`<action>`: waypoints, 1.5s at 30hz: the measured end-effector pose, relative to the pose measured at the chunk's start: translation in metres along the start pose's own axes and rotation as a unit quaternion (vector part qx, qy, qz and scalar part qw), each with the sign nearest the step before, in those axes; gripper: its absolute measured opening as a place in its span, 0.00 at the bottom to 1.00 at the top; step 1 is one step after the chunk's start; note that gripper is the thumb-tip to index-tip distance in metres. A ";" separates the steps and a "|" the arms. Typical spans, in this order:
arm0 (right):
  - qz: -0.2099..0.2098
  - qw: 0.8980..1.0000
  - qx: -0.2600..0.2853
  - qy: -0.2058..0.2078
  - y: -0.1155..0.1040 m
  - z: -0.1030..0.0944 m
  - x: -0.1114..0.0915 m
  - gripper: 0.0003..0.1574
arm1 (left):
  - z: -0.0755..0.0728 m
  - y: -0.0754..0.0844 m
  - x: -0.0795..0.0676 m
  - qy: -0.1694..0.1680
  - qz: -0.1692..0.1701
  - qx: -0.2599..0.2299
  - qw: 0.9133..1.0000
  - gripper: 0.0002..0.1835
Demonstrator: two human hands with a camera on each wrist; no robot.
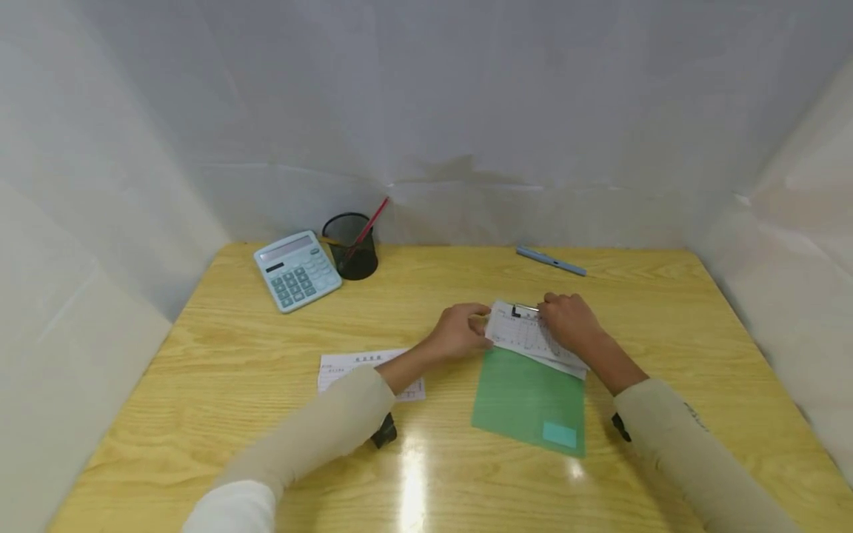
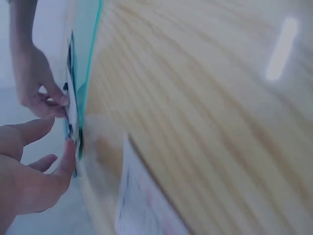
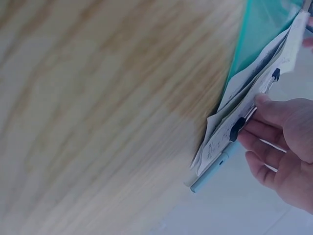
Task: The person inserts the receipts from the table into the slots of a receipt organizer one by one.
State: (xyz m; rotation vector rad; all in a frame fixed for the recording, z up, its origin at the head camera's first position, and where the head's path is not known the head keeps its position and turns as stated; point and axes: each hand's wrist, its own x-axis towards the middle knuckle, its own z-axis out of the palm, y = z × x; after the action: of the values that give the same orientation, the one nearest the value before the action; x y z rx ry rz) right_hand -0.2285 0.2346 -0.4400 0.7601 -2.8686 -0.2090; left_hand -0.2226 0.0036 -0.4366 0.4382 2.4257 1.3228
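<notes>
A translucent green clipboard [image 1: 526, 400] lies on the table, with several printed slips [image 1: 516, 333] at its top end. Its metal clip [image 1: 526, 307] with black tips sits over the upper edge of the slips. My right hand [image 1: 569, 322] pinches the clip, thumb above and fingers beneath, as the right wrist view shows. At the left edge of the slips is my left hand [image 1: 460, 331], thumb and forefinger spread apart; one fingertip [image 2: 70, 147] appears to touch the edge. The slips fan out unevenly in the right wrist view.
Another printed slip [image 1: 360, 359] lies under the left forearm. A light blue calculator [image 1: 298, 270] and a black mesh pen cup [image 1: 356, 259] holding a red pencil [image 1: 373, 220] stand at the back left. A blue pen [image 1: 550, 260] lies behind the clipboard.
</notes>
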 end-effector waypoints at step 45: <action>0.015 1.000 -0.001 -0.026 -0.002 -0.001 0.003 0.09 | -0.106 -0.095 -0.153 0.172 -0.077 0.175 0.966 0.24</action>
State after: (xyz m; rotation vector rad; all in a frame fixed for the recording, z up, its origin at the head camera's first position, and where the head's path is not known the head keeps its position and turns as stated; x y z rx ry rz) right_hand -0.2302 0.2316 -0.4391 0.7209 -2.9253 -0.2306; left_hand -0.1418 -0.1895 -0.4410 0.1019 2.9294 0.9701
